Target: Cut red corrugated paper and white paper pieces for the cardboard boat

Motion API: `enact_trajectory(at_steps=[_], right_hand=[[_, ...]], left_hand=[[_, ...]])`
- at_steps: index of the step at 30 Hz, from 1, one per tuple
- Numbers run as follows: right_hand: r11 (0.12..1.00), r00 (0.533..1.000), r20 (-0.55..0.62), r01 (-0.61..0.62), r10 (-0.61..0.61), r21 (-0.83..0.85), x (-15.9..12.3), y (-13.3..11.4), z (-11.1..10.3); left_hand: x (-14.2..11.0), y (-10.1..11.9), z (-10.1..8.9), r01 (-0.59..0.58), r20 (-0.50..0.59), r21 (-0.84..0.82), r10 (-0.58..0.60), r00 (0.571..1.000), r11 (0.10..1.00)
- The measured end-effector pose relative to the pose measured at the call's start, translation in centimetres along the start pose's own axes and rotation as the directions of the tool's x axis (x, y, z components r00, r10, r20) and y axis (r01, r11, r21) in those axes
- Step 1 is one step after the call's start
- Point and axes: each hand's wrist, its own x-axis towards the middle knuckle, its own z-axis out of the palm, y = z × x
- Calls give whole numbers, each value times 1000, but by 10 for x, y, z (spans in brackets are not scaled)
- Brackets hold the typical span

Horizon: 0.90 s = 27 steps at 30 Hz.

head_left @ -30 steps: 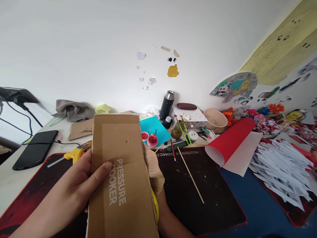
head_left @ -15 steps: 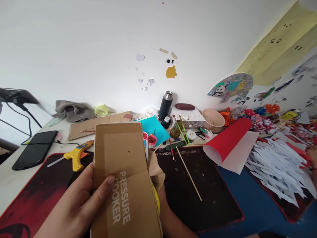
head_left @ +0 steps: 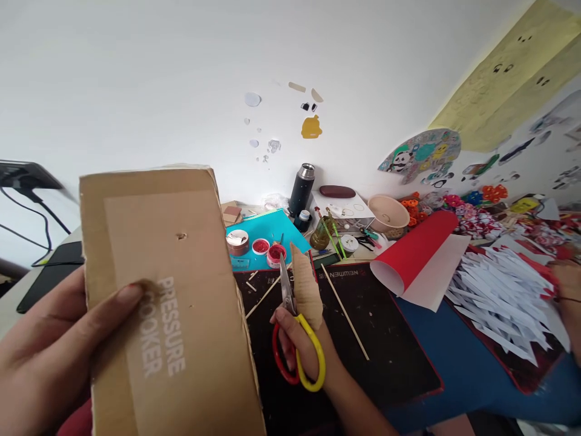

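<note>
My left hand (head_left: 68, 327) grips a large brown piece of cardboard (head_left: 190, 242) by its left edge, thumb on the face printed "PRESSURE COOKER". A small hole shows in its upper part. To the right, my right hand (head_left: 302, 348) is closed on scissors (head_left: 287, 290) with one red and one yellow handle loop. Their blades point up and look closed. A torn, ridged cardboard scrap (head_left: 308, 290) stands up just behind the scissors, against my right hand; whether fingers hold it is hidden. The scissors are apart from the large cardboard.
Paint pots (head_left: 276, 255) stand on a turquoise sheet (head_left: 290, 227), with a black flask (head_left: 302, 191) behind. A wooden stick (head_left: 345, 312) lies on the black mat (head_left: 390, 345). Rightward are rolled red paper (head_left: 417, 248), white paper strips (head_left: 503, 297) and another person's hand (head_left: 565, 278).
The large cardboard has moved left and up, nearer the camera. My right hand has come out from behind it, bringing the scissors and the scrap into view.
</note>
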Motion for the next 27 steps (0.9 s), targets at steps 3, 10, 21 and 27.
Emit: enact_trajectory(at_steps=[3, 10, 21, 27], right_hand=[[996, 998, -38, -49, 46, -79, -9, 0, -20], [818, 962, -258, -217, 88, -532, -2, -22, -62], [316, 960, -253, -278, 119, -907, -14, -42, -88], [140, 934, -352, -357, 60, -924, -28, -43, -113]], left_hand=[[17, -6, 1, 85, -23, -41, -86, 996, 996], [33, -19, 9, 135, -44, -93, -140, 989, 986], [42, -20, 6, 74, -25, -24, -75, 997, 997], [55, -20, 9, 110, -81, -102, -118, 990, 989]])
